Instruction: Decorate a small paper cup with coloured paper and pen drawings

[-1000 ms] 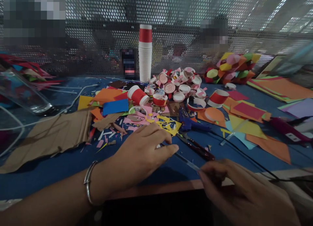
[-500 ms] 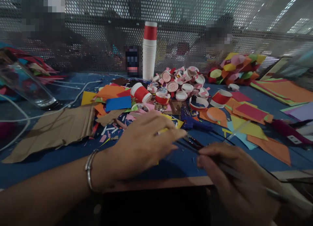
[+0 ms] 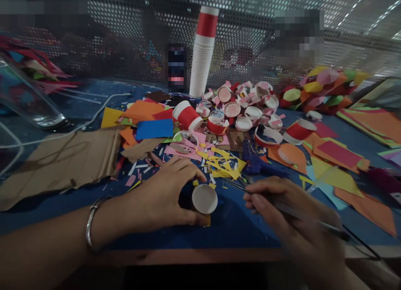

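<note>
Left hand (image 3: pixel 166 196) has shifted left — curled around a white cup (image 3: pixel 204 199).

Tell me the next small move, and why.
Probably steady the small white cup with the left hand: its thumb and fingers curve around the cup, while the right hand grips a thin tool whose tip sits nearby.

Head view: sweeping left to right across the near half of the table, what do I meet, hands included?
Brown cardboard → left hand → round white cup piece → right hand → orange paper sheet at lower right.
</note>
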{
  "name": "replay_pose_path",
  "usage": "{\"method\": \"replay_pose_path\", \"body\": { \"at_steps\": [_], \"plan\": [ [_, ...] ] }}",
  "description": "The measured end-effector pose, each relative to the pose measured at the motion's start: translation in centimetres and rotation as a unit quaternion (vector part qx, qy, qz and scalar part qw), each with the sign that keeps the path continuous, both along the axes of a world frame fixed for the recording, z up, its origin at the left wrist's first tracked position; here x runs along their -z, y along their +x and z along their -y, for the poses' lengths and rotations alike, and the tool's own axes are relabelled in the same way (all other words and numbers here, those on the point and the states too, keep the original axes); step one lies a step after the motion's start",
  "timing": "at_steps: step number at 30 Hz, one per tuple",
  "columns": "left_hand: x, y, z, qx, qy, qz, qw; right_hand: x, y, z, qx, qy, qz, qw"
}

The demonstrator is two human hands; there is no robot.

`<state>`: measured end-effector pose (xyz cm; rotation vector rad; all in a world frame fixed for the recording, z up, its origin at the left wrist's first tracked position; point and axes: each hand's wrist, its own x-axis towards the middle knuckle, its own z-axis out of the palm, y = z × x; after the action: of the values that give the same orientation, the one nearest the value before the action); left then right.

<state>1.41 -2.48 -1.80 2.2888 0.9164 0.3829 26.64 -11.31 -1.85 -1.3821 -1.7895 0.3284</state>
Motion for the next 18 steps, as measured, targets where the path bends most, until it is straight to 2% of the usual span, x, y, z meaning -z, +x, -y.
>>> {"method": "replay_pose_path", "body": {
  "at_steps": [8, 18],
  "plan": [
    [0.4, -0.5, -0.4, 0.024, -0.006, 0.014, 1.000, 0.8, -0.3, -0.4, 0.008, 0.017, 0.072, 0.997],
    [0.6, -0.2, -0.3, 0.015, 0.003, 0.017, 1.000, 0.8, -1.1, -0.2, -0.006, -0.027, 0.108, 0.994]
  ]
}}
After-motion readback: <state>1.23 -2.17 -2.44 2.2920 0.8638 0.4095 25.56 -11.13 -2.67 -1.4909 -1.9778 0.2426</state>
